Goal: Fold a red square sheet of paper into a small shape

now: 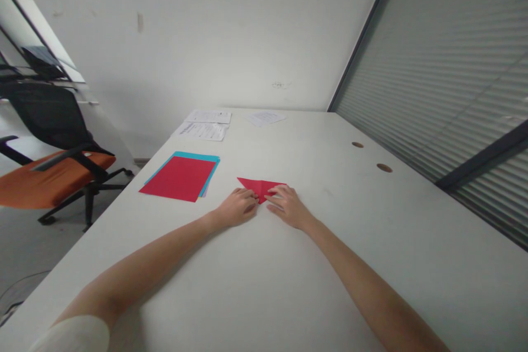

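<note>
A red sheet of paper (260,185), folded into a triangle pointing towards me, lies on the white table (264,286). My left hand (239,206) is on its left side, fingers curled and pressed together at the lower edge, closed on the folded paper. Over the right side rests my right hand (289,207), its fingers spread and touching the paper. Both hands cover part of the lower folds.
To the left lies a stack of coloured paper (179,177), red on top with blue beneath. Printed sheets (204,131) and another printed page (266,117) lie near the wall. An orange-seated chair (58,176) stands beyond the table's left edge. Window blinds (445,77) line the right.
</note>
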Demonstrator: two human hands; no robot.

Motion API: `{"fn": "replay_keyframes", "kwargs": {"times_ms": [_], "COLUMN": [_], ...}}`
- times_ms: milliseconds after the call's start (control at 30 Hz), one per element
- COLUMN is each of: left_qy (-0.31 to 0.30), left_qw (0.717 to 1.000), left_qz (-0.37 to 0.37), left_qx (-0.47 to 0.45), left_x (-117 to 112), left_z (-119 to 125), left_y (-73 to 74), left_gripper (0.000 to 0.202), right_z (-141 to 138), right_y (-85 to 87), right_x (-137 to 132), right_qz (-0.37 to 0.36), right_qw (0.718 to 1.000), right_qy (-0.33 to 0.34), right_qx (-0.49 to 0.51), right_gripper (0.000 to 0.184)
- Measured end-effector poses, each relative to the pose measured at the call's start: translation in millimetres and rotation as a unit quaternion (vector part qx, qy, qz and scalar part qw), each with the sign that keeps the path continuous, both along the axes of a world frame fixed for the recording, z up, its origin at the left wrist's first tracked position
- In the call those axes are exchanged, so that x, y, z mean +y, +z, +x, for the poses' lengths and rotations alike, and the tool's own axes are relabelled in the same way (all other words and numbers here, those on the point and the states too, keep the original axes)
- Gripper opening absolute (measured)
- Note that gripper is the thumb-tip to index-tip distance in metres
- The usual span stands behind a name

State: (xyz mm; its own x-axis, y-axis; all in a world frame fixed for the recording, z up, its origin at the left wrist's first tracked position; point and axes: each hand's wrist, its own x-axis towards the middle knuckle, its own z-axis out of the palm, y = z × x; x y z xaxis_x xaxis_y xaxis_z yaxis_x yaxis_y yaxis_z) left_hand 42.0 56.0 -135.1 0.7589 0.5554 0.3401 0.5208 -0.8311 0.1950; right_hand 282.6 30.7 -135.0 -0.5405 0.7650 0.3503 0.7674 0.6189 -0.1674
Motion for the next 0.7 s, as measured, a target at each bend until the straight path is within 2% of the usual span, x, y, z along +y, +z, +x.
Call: {"fn": "replay_keyframes", "kwargs": {"times_ms": [100,333,467,567,700], "left_qy": [0.0,-0.006,-0.007,-0.006,-0.002], "left_qw": [1.0,1.0,1.0,1.0,1.0], "left_qz": [-0.005,-0.004,0.0,0.002,0.003], "left_qx": [0.005,-0.004,-0.006,-0.01,-0.008], "left_x": [-1,0,0,-1,-1], "left_z": [0,-1,0,2,2], "left_y": [1.2,-1.2,-1.0,0.2,0.0], "left_gripper": [0.018,0.019,0.018,0.018,0.018], "right_z": [7,41,38,24,1], "right_y": [-2.3,-11.0,-10.0,-5.3,0.6], "right_x": [4,20,18,11,0], "right_qz": [-0.019,0.011,0.042,0.051,0.012], "right_qw": [1.0,0.985,0.976,0.984,1.0], "right_qy": [-0.022,-0.174,-0.215,-0.168,-0.019], "right_qx": [-0.006,-0.011,0.004,0.028,0.016], "right_gripper": [0.044,0.044,0.048,0.05,0.044]}}
